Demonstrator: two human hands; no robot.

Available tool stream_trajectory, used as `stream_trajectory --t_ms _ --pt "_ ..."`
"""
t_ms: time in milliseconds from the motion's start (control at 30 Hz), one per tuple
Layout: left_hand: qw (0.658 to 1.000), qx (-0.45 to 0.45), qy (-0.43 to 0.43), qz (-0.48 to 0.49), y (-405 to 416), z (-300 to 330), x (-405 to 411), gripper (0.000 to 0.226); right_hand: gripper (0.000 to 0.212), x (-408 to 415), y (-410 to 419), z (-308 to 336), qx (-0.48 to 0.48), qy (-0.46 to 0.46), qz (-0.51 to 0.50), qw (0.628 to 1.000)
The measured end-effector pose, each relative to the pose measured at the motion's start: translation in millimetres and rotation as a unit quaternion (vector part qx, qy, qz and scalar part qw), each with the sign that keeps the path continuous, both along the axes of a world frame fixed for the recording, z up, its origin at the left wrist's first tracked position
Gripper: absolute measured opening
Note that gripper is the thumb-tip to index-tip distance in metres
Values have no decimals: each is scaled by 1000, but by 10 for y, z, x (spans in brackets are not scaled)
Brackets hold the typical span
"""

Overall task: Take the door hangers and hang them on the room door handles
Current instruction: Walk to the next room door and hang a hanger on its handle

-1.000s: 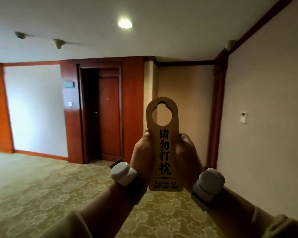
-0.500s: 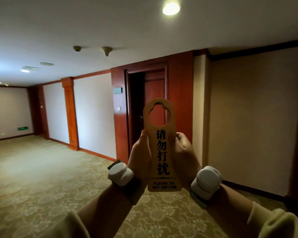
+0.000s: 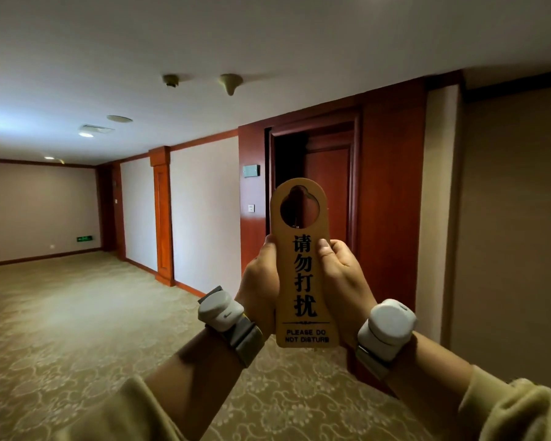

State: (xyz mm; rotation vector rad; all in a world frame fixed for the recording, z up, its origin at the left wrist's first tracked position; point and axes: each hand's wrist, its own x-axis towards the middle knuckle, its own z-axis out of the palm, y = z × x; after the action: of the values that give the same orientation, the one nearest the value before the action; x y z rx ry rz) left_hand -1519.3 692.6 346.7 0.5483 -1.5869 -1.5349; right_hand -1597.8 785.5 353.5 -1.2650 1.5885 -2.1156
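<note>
Held up in front of the red door (image 3: 326, 189), well apart from it: one door sign (image 3: 303, 268), pinched tight by two hands, left hand (image 3: 260, 288) and right hand (image 3: 344, 281). Could slip off or miss, with the handle too dark to see. One sign, one door nearby, two wrist bands.

A patterned beige carpet (image 3: 77, 329) covers the corridor floor. Pale wall panels (image 3: 204, 211) run along the corridor between reddish wooden pilasters (image 3: 163, 214). A small grey plaque (image 3: 251, 170) sits on the wood panelling, with a white switch (image 3: 251, 208) below it. On the white ceiling (image 3: 204, 43) hang two small round fittings (image 3: 231, 82). A green exit sign (image 3: 84, 239) glows low on the far wall.
</note>
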Motion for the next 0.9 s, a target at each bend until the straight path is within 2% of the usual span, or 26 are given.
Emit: stream_trajectory --t_ms 133,300,400,500,600,900 --pt "1000 20 4 -22 -1074 150 -565 65 23 -584 -1046 135 10 1 -12 1000" --pt "998 10 13 -55 -2176 201 -1203 58 26 -1197 -2083 215 11 4 -27 1000" --pt "998 -16 19 -65 -2882 130 -1649 57 21 -1615 -2767 162 3 -3 -28 1000" --pt "998 -34 19 -50 -3465 55 -2057 53 19 -2026 -3344 58 -43 -20 -75 996" --pt "998 -29 25 -46 -4085 1 -2527 50 22 -2504 -3956 -4 -43 -16 -100 994" --pt "998 10 66 -11 -5898 127 -4133 51 14 -4262 -5979 109 -46 -1 -73 996"
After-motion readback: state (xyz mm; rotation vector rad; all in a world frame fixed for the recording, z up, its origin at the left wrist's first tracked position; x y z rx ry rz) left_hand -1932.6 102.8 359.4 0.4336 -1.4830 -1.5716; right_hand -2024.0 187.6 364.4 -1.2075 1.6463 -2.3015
